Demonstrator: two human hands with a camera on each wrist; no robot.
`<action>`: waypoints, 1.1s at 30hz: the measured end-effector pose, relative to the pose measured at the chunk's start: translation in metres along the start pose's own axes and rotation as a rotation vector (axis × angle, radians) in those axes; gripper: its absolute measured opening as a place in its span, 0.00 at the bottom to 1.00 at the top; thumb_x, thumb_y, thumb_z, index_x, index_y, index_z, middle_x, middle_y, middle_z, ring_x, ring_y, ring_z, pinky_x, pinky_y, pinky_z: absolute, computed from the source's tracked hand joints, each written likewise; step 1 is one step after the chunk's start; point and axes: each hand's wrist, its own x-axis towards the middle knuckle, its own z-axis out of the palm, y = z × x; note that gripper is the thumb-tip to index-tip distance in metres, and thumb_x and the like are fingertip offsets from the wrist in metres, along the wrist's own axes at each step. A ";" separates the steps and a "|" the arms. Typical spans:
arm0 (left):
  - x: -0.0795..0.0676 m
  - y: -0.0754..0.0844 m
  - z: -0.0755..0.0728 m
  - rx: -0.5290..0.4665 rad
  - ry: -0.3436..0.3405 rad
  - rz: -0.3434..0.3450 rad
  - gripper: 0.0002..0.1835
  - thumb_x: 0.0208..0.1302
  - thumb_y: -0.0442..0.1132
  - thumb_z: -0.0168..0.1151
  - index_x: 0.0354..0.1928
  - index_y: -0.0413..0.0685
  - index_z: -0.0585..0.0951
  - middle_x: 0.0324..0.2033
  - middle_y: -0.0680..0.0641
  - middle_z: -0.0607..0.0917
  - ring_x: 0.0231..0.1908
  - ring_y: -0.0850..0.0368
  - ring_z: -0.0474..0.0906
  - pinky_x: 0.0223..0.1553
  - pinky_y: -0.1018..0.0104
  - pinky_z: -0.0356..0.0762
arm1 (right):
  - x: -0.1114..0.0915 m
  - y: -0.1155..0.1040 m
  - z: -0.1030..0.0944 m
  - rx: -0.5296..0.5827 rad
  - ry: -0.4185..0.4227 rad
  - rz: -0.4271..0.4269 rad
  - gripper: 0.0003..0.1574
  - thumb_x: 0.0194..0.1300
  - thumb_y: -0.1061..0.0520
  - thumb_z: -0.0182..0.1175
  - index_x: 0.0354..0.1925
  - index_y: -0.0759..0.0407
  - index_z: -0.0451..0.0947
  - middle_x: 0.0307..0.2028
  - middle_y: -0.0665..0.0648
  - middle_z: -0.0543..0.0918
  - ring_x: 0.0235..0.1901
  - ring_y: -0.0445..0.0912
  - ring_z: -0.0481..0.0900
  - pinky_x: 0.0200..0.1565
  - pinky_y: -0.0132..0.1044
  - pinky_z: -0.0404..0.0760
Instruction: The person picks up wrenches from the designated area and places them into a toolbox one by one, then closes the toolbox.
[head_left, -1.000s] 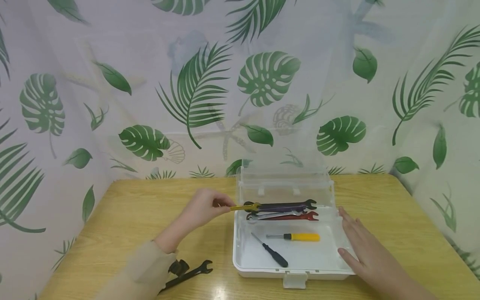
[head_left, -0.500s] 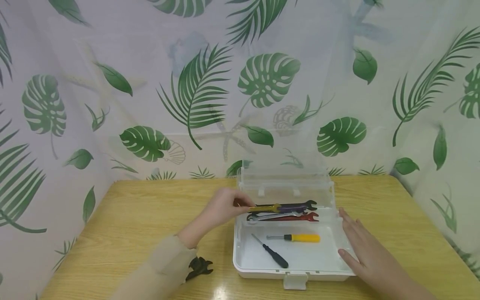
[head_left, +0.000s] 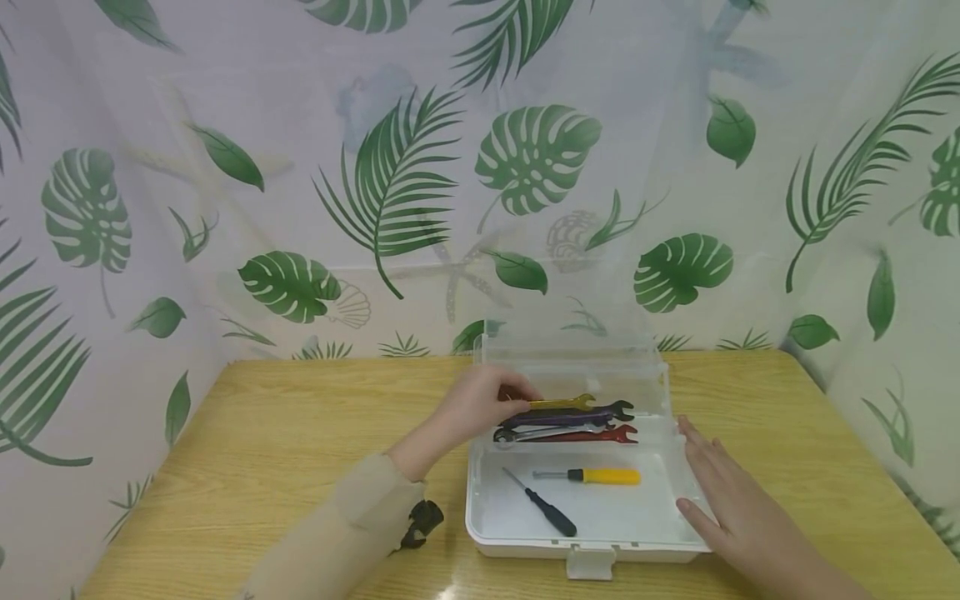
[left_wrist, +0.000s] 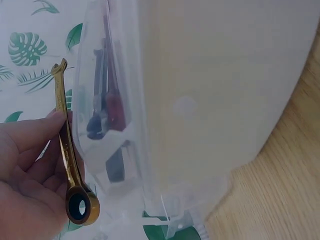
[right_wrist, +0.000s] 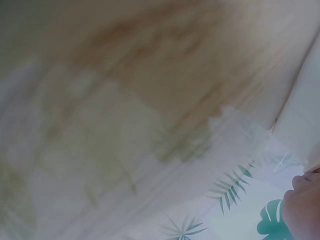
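My left hand (head_left: 478,407) pinches a gold wrench (head_left: 564,404) by one end, over the tray at the back of an open white toolbox (head_left: 622,517). In the left wrist view the gold wrench (left_wrist: 62,107) lies between thumb and fingers, its ring end low and its open jaw up. Below it in the head view lie a black wrench (head_left: 622,408), a purple wrench (head_left: 555,420), a silver wrench (head_left: 551,432) and a red wrench (head_left: 621,434). My right hand (head_left: 738,508), fingers extended, rests against the box's right side.
A yellow screwdriver (head_left: 609,476) and a black screwdriver (head_left: 551,512) lie on the box floor. The clear lid (head_left: 570,354) stands raised behind. A latch (head_left: 589,563) hangs at the front. Wooden table (head_left: 300,400) surrounds the box, with a leaf-print cloth behind.
My left hand has carried the gold wrench rightward from the box's left edge to above the other wrenches. Its sleeve now covers most of the black wrench on the table. My right hand stays put.
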 end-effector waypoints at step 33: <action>0.018 0.016 0.026 0.114 0.018 0.057 0.09 0.70 0.28 0.69 0.45 0.46 0.93 0.45 0.49 0.95 0.49 0.56 0.91 0.50 0.73 0.86 | 0.000 -0.002 -0.002 0.020 -0.059 0.051 0.53 0.81 0.40 0.54 0.86 0.62 0.43 0.87 0.59 0.44 0.80 0.66 0.56 0.66 0.12 0.17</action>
